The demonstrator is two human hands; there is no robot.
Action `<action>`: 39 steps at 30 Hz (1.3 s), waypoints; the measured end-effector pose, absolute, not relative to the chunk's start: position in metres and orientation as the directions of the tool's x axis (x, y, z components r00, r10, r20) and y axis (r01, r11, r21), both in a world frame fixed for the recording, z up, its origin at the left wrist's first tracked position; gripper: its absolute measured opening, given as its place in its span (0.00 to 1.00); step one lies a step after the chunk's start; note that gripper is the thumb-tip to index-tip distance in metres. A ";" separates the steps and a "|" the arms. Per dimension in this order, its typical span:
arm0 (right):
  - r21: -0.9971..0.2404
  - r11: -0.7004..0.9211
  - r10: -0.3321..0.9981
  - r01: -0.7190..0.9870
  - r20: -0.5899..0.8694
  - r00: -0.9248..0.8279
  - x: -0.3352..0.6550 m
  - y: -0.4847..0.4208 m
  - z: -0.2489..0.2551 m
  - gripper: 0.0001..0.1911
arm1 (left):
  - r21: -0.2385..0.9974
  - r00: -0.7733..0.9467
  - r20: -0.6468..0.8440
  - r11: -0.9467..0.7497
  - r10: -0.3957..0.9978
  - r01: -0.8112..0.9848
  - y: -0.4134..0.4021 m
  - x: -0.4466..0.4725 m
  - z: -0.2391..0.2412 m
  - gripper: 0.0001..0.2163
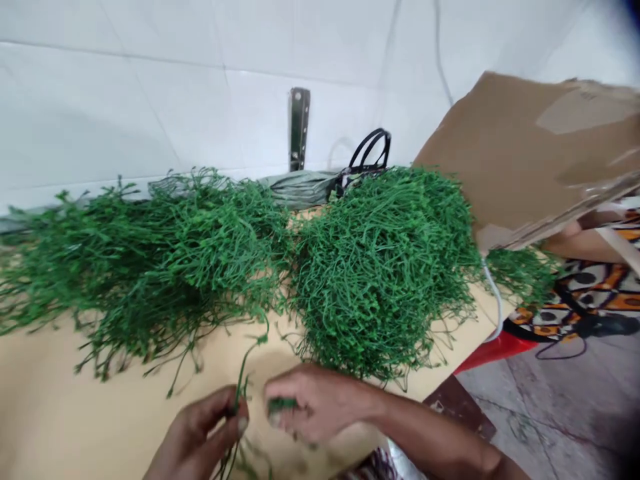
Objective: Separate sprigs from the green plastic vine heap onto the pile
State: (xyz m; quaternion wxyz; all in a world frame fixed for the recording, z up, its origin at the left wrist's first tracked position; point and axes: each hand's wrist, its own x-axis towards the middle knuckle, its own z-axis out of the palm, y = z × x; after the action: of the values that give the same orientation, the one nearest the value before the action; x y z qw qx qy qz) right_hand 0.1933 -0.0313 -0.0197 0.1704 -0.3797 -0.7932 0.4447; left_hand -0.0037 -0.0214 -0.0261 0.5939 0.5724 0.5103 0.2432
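Observation:
My left hand is closed in a pinch around a thin green plant stem, which stands up from the fingertips with small sprigs along it. Just to its right, my right hand is curled over a few short green stem pieces; a small gap separates the two hands. Behind my right hand rises a dense heap of green stems with small forked tips. A looser, wider heap of the same stems spreads across the left side. Some blurred green bits lie below the hands.
Both heaps lie on a pale yellow table against a white tiled wall. A large cardboard sheet leans at the right, with another person's arm behind it. A black-handled bag and a metal bracket are at the back.

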 end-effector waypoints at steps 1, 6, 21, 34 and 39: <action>-0.872 0.275 0.792 0.405 -0.033 -0.610 0.193 -0.031 -0.017 0.02 | 0.929 0.337 -0.318 0.221 0.886 0.295 -0.017 -0.005 -0.024 0.12; -0.994 -0.109 0.888 -0.016 -0.090 -0.450 0.184 -0.035 -0.028 0.11 | 0.969 0.215 -0.246 0.239 0.945 0.061 -0.005 -0.003 -0.024 0.06; -0.958 0.031 0.949 0.284 -0.061 -0.310 0.162 -0.036 -0.048 0.06 | 0.920 0.245 -0.260 0.317 0.934 -0.230 -0.017 0.012 -0.035 0.05; -0.985 -0.050 0.923 0.165 -0.108 -0.368 0.152 -0.043 -0.049 0.10 | 0.904 0.118 -0.296 0.318 0.948 -0.285 -0.048 0.002 -0.048 0.07; -0.979 -0.126 0.892 0.162 -0.183 -0.414 0.149 -0.041 -0.046 0.08 | 0.938 0.185 -0.304 0.328 0.934 -0.114 -0.047 -0.003 -0.040 0.06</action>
State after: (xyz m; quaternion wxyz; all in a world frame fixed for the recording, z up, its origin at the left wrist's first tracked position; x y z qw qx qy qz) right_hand 0.1493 -0.0410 -0.0457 0.3033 -0.4482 -0.5876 0.6016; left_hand -0.0030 -0.0470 -0.0404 0.6481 0.4155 0.4938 0.4044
